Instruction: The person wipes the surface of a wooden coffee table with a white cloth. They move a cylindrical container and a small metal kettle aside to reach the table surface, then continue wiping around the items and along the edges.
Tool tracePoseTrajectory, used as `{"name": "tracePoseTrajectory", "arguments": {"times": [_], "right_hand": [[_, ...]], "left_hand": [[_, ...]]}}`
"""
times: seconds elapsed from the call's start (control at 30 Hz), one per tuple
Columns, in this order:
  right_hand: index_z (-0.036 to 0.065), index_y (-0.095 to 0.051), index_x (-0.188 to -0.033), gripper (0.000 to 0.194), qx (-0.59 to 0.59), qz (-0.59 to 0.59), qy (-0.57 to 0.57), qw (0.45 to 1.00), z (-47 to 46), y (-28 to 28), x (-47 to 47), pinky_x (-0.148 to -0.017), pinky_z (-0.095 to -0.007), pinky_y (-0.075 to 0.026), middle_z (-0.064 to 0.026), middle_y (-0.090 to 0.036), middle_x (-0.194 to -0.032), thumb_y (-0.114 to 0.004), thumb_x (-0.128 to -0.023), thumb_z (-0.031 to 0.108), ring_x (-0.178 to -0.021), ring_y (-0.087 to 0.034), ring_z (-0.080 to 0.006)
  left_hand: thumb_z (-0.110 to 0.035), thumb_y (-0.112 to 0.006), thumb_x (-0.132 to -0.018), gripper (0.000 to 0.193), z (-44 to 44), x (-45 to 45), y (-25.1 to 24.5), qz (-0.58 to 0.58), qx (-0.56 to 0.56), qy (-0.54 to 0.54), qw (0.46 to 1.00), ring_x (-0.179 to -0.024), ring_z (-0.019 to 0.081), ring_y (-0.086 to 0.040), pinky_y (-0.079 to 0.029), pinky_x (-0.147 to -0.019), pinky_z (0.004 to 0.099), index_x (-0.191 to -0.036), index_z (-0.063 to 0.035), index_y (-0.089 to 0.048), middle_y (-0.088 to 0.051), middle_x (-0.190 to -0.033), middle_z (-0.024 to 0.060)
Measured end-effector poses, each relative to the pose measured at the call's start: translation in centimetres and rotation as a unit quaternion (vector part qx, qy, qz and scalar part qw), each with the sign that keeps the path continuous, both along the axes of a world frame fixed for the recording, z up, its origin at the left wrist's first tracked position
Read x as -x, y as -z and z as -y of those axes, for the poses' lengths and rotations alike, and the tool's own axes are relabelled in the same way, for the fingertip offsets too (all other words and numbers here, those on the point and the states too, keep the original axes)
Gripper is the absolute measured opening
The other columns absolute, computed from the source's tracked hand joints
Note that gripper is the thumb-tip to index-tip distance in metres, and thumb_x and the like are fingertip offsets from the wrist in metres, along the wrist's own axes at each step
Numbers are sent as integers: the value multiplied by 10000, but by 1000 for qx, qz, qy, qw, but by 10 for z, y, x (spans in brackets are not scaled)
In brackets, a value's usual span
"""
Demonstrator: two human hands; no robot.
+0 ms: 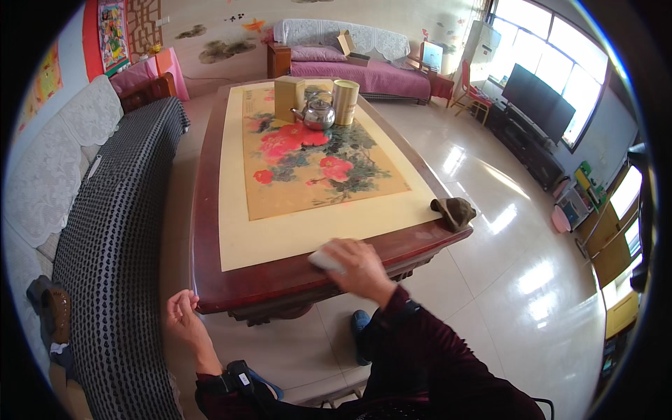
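Observation:
My right hand (pixel 357 266) is closed on a white cloth or pad (pixel 326 261), held against the near dark red wooden border of a long low table (pixel 252 281). The fingers of my left hand (pixel 184 310) are loosely curled beside the table's near left corner, with nothing seen in them. A crumpled brown cloth (pixel 455 212) lies on the table's near right corner. A painting of red flowers on a cream backing (pixel 336 168) covers the tabletop. Toward its far end stand a steel kettle (pixel 318 113), a tan box (pixel 287 98) and a cylindrical canister (pixel 345 102).
Along the left runs a sofa with a black-and-grey patterned cover (pixel 121 252). Behind the table is a sofa with a purple cover (pixel 362 77) bearing an open cardboard box (pixel 353 52). A red chair (pixel 471 86) and a television (pixel 538 102) are at right.

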State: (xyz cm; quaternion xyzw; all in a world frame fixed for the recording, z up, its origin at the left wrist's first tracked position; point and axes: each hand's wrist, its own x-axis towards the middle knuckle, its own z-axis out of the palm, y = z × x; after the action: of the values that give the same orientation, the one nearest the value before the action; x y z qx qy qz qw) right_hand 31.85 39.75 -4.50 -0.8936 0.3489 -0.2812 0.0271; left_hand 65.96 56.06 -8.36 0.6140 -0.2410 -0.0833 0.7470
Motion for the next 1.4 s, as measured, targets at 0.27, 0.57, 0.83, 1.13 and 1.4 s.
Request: {"name": "tracePoseTrajectory", "arguments": {"times": [0.27,0.57,0.83,1.13,1.4], "right_hand": [[162,-638,-1287,485,-21,-17,255,967,63,2,159,-992,-501,-458,-101,-614,-1318,-730,-828,288,-1217,-560,-350],[131,-551,-1380,641,-32,-99,228,968,47,8,58,-971,-535,-455,-164,-557,-1345,-693,-856,471,-1223,-537,-381],[100,-494,-1430,612,-51,-128,-87,987,-19,-2,-111,-1070,-527,-391,-194,-459,-1459,-656,-916,392,-1336,-444,-404],[147,-398,-1533,691,-135,-182,14,974,122,4,-25,-1142,-523,-370,-219,-418,-1530,-589,-922,408,-1405,-409,-414],[177,-365,-1515,725,-205,-167,368,892,172,-5,151,-1103,-570,-390,-294,-444,-1450,-569,-895,491,-1317,-463,-508]], "left_hand": [[-172,-623,-994,167,-1,4,-1,1,-17,-11,1000,-810,138,-672,-530,-747,247,-956,-27,-696,-712,-904,63],[-174,-618,-1009,186,19,48,-5,214,-76,31,974,-788,161,-645,-517,-736,298,-949,-6,-670,-696,-884,73],[-76,-624,-965,97,36,59,-11,272,-83,42,958,-751,220,-605,-494,-718,335,-904,-3,-640,-629,-841,93],[-72,-676,-931,87,30,52,-18,249,-70,14,966,-738,254,-620,-507,-698,349,-882,-15,-634,-633,-823,108],[-89,-685,-934,90,10,34,-15,167,-39,-16,985,-718,201,-627,-511,-678,332,-896,-9,-667,-666,-797,88]]}}
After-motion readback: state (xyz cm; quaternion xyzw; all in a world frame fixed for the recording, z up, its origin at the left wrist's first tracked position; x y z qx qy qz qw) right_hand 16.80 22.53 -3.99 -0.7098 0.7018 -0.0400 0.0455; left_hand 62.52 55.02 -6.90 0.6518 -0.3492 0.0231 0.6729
